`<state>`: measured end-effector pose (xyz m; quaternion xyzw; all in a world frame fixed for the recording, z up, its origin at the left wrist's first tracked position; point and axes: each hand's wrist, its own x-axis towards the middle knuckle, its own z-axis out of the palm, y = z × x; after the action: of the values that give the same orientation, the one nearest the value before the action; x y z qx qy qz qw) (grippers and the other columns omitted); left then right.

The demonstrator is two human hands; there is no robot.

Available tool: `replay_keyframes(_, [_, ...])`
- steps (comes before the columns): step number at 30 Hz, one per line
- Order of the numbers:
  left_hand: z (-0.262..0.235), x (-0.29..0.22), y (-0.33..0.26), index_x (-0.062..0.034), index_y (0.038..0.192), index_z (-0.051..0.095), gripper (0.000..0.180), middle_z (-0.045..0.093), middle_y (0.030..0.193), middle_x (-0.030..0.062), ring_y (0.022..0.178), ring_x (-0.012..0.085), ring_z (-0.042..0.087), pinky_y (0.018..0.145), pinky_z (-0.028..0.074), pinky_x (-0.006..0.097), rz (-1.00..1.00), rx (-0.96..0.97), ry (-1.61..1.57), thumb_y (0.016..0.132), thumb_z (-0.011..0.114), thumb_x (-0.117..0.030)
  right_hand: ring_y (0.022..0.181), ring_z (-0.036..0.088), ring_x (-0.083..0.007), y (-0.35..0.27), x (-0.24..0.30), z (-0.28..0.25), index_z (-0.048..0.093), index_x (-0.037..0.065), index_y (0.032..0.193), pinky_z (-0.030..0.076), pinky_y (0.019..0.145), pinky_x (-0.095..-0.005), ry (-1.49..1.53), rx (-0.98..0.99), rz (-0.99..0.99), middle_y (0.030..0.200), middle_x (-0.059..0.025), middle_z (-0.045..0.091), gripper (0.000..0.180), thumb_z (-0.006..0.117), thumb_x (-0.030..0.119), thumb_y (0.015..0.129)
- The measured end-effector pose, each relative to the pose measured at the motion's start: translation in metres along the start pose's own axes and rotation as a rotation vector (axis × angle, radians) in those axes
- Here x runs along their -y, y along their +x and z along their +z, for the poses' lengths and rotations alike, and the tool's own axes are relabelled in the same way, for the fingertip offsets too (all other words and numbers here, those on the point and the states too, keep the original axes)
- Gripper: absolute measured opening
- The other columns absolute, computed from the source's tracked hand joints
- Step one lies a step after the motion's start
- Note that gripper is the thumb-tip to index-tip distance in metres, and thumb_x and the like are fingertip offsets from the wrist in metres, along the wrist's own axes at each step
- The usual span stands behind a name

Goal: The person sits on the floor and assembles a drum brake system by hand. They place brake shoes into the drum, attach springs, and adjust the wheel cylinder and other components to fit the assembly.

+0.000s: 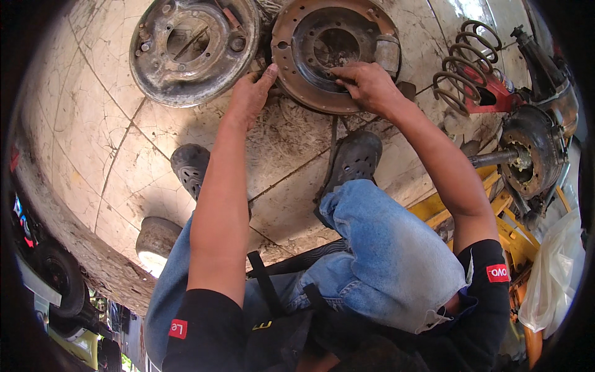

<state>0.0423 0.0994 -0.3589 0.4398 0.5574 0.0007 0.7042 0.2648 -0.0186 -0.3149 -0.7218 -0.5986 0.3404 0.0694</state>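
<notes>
On the tiled floor in front of me lies a rusty brake drum (300, 87), round, with a dark middle, a large centre hole and small holes around it. My left hand (251, 96) is at its left edge, thumb against the rim and the other fingers curled, partly hidden. Over the drum's lower face, my right hand (370, 88) has thumb and forefinger close together near a small hole; anything between them is too small to make out. Left of the drum rests a round, grey, worn brake backing plate (149, 71), untouched by either hand.
At the right are a coil spring (455, 80), a red metal part (496, 96) and a dark wheel hub (520, 152) with a shaft. Yellow metal framing (514, 239) and a clear plastic bag (551, 273) lie nearer me. A round metal piece (158, 235) sits beside my left leg.
</notes>
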Motion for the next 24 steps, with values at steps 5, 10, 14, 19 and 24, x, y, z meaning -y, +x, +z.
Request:
replay_keyframes(5, [0.003, -0.016, -0.013, 0.0040, 0.127, 0.052, 0.061, 0.060, 0.118, 0.0122, 0.101, 0.0186, 0.060, 0.088, 0.051, 0.032, -0.083, 0.047, -0.192, 0.090, 0.066, -0.042, 0.096, 0.064, -0.0346, -0.001, -0.007, 0.001, 0.068, 0.013, 0.113, 0.052, 0.083, -0.0416, 0.090, -0.039, -0.012, 0.103, -0.0161, 0.068, 0.029, 0.066, 0.016, 0.084])
replay_keyframes(10, [0.000, -0.013, -0.006, 0.0040, 0.125, 0.053, 0.062, 0.060, 0.116, 0.0135, 0.099, 0.0177, 0.061, 0.087, 0.051, 0.030, -0.054, 0.070, -0.184, 0.088, 0.068, -0.044, 0.095, 0.064, -0.0341, 0.005, -0.009, 0.003, 0.069, 0.011, 0.111, 0.051, 0.084, -0.0418, 0.100, -0.097, -0.014, 0.103, -0.0162, 0.068, 0.029, 0.068, 0.016, 0.082])
replay_keyframes(14, [-0.008, 0.008, 0.018, 0.0059, 0.126, 0.051, 0.077, 0.056, 0.123, 0.0199, 0.110, 0.0226, 0.057, 0.091, 0.049, 0.035, -0.070, 0.054, -0.093, 0.082, 0.071, -0.053, 0.097, 0.062, -0.0348, 0.010, -0.005, 0.009, 0.070, 0.009, 0.108, 0.050, 0.086, -0.0427, 0.065, -0.127, -0.024, 0.102, -0.0166, 0.068, 0.028, 0.068, 0.015, 0.082])
replay_keyframes(19, [-0.014, 0.020, 0.026, 0.0100, 0.140, 0.032, 0.100, 0.043, 0.135, 0.0332, 0.131, 0.0326, 0.042, 0.100, 0.041, 0.043, -0.158, 0.156, -0.077, 0.079, 0.069, -0.060, 0.098, 0.060, -0.0368, 0.013, -0.001, 0.017, 0.068, 0.007, 0.106, 0.049, 0.086, -0.0443, -0.036, -0.092, -0.051, 0.097, -0.0171, 0.067, 0.026, 0.066, 0.014, 0.082])
replay_keyframes(24, [-0.006, -0.002, 0.014, 0.0119, 0.142, 0.028, 0.100, 0.051, 0.129, 0.0275, 0.121, 0.0302, 0.048, 0.099, 0.041, 0.042, -0.166, 0.055, -0.065, 0.082, 0.069, -0.056, 0.096, 0.061, -0.0379, 0.011, 0.002, 0.004, 0.063, 0.004, 0.107, 0.049, 0.083, -0.0459, -0.111, -0.162, -0.109, 0.094, -0.0184, 0.065, 0.027, 0.065, 0.014, 0.082])
